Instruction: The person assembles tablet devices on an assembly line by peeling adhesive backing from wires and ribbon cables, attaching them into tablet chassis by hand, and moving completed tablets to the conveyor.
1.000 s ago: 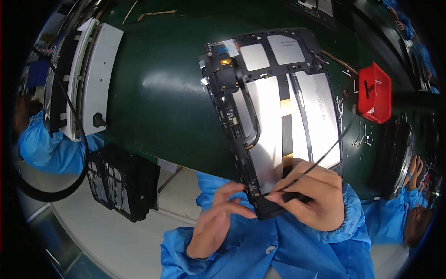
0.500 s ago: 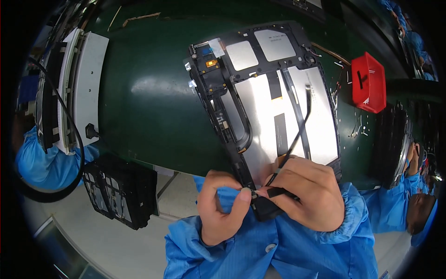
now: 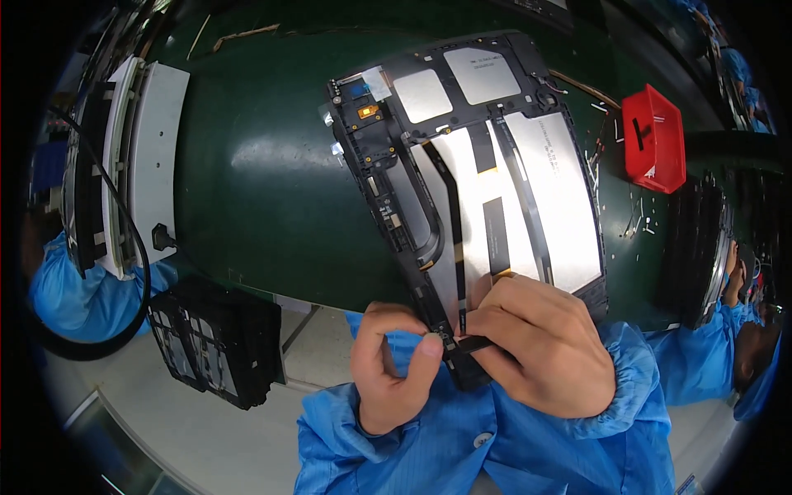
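Observation:
An opened, tablet-like electronic device (image 3: 528, 190) with a black frame and silver panels lies tilted before me, its near end over the table edge. My left hand (image 3: 396, 363) is closed on its near left edge, thumb and index finger pressed on the frame. My right hand (image 3: 544, 346) is closed in a pinch on a black ribbon cable (image 3: 459, 256), close to the left fingertips. This cable runs up along the left silver panel. A short black strip (image 3: 473, 343) sticks out by the right fingers. The pinched cable end is partly hidden.
A red bin (image 3: 654, 140) stands at the right, with small white scraps (image 3: 635, 219) beside it. White and black panels (image 3: 161, 157) stand at the left near a black cable (image 3: 136, 239). More black device parts (image 3: 219, 338) are stacked below left. Blue-sleeved people are at both sides.
The ribbon cable has swung from slanting up right across the silver panels to lying along the left panel. My right fingers have shifted slightly; my left hand stays at the frame edge.

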Demonstrator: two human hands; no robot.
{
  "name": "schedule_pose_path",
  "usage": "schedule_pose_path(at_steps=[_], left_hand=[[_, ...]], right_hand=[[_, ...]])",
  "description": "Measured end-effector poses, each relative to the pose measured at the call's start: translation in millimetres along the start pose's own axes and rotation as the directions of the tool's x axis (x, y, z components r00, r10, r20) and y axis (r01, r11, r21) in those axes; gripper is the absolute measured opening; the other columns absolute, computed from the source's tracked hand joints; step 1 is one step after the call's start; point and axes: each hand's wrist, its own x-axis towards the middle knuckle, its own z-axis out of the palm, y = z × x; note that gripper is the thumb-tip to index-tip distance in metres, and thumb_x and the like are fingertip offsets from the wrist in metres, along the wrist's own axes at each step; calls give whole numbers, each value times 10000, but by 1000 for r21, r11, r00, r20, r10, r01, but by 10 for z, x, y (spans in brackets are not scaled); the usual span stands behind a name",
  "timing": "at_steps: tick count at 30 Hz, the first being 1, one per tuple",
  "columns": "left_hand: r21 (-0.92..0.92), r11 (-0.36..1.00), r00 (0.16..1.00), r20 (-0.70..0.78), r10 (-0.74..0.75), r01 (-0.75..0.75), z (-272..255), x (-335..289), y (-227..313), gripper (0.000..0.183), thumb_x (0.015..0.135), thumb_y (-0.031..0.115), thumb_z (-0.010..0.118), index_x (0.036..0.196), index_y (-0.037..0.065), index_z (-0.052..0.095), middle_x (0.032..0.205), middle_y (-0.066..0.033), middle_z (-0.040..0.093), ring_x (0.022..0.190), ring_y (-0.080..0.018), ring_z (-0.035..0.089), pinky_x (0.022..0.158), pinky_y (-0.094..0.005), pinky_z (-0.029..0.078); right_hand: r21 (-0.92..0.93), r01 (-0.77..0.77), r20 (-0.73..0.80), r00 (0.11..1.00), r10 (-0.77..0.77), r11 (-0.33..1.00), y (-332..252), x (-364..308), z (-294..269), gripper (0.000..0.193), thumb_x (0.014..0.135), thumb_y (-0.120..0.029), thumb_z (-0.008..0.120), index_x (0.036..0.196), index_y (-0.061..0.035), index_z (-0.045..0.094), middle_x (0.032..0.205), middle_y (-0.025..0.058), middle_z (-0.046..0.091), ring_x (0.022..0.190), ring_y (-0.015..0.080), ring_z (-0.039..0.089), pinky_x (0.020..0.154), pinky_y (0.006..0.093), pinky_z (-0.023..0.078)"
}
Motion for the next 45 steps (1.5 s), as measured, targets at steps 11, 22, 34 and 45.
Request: schedule_pose_path(at_steps=[11,22,34,45], left_hand=[[47,998,979,197,-46,38,-154,116,76,243,749,-7,711,918,14,537,858,-79,570,786,-140,563,718,-254,440],[126,982,931,320,-174,140,-398,-285,83,229,826,73,676,1034,-1,612,971,-117,663,880,-172,641,770,-264,478],[17,998,950,307,57,-65,-138,-110,319,218,777,-8,699,991,-7,655,860,-124,680,755,-198,647,670,-254,486],[394,589,700,516,493,-705,95,275,420,260,722,100,748,962,126,650,934,1,707,949,-168,649,944,-365,383]], right_hand=[[75,81,7,997,-82,994,-6,-60,9,171,719,-37,653,883,4,628,817,103,511,741,263,577,634,354,485],[-61,59,-124,990,-66,996,-37,-139,147,254,674,-91,744,874,-11,608,789,68,506,583,211,564,526,321,471],[442,113,-134,989,-60,890,18,-207,9,240,736,-27,679,973,9,665,806,115,620,635,233,634,548,306,497],[-175,-241,-781,624,15,955,550,-594,-968,159,830,0,599,970,36,665,921,168,678,825,162,644,711,279,503]])
